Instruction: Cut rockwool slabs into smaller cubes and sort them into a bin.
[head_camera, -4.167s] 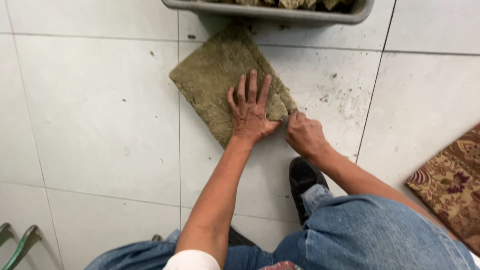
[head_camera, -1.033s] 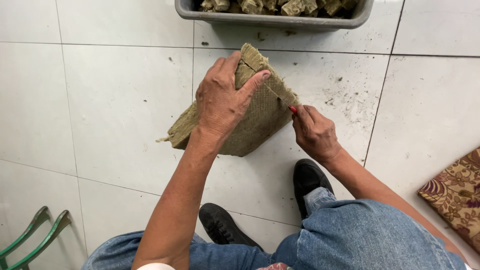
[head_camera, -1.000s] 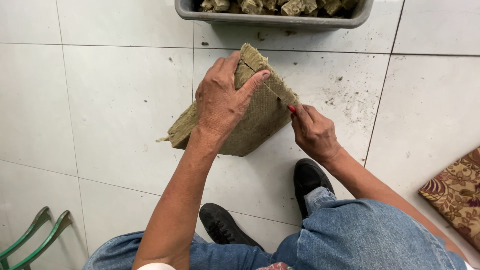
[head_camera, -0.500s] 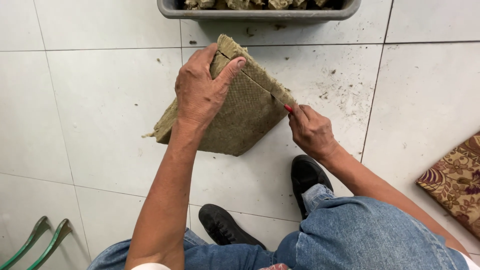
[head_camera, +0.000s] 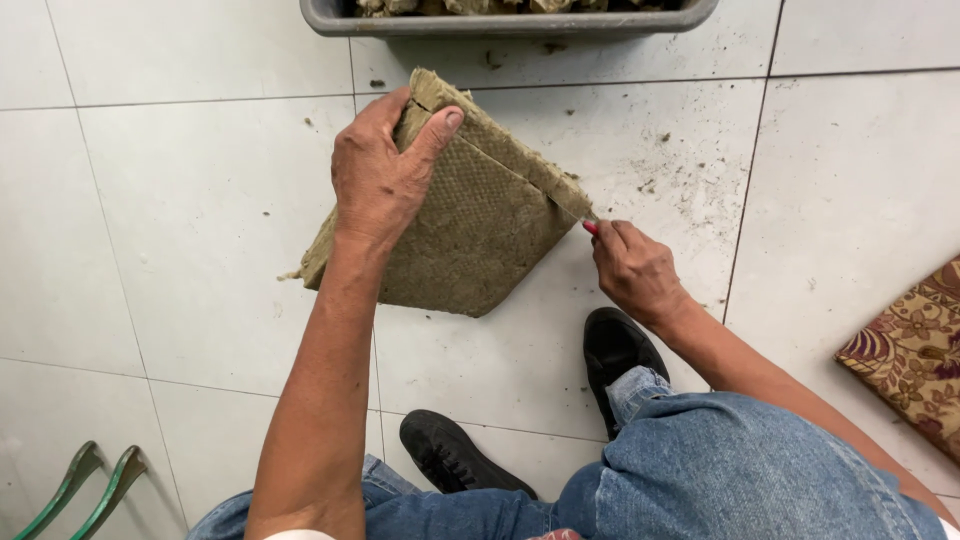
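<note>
A square olive-brown fibrous slab (head_camera: 470, 230) stands tilted on the white tiled floor (head_camera: 170, 200). My left hand (head_camera: 385, 170) grips its upper corner, thumb over the front face. A straight cut line runs down the slab parallel to its right edge. My right hand (head_camera: 632, 268) is closed on a small red-handled cutter (head_camera: 591, 225), whose tip meets the slab at the lower end of that cut line.
A grey plastic tub (head_camera: 500, 20) with brown chunks sits along the top edge. Crumbs lie on the tiles right of the slab. A patterned cushion (head_camera: 910, 350) is at the right. My black shoes (head_camera: 615, 350) and jeans are below; green metal legs (head_camera: 80, 490) at bottom left.
Four seconds ago the slab lay flat under my left palm. It has since been lifted onto its edge, and the cutter has travelled down along the right edge.
</note>
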